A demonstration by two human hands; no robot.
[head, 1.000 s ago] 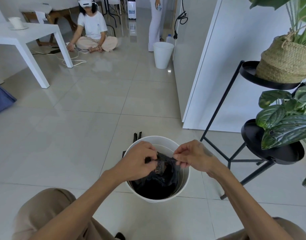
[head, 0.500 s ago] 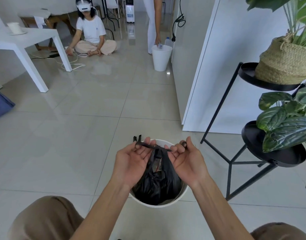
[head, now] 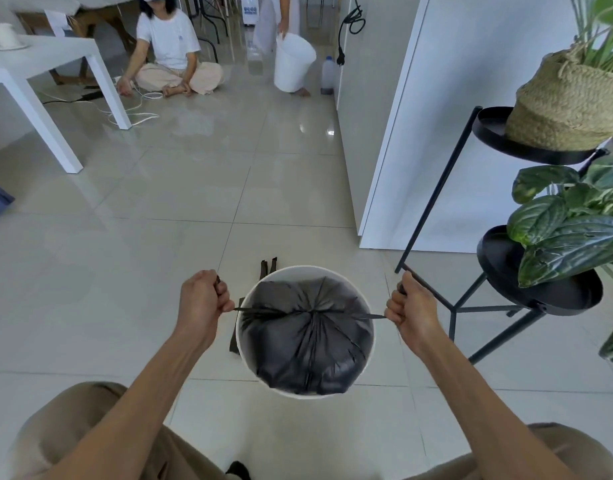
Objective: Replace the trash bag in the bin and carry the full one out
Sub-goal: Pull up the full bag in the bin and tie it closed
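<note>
A round white bin stands on the tiled floor in front of my knees. Inside it sits a full black trash bag, its top gathered into a knot at the centre. My left hand grips one twisted end of the bag left of the bin. Right of the bin, my right hand grips the other end. Both ends are stretched taut across the rim. A folded black bag lies on the floor behind the bin, partly hidden.
A black metal plant stand with leafy plants and a woven basket is close on the right. A white wall corner is beyond it. Far back, a person sits by a white table; another holds a white bin.
My hands were together over the bin handling the bag's ends. They have pulled apart sideways, drawing the knot tight and closing the bag's top. The far person lifted the other bin.
</note>
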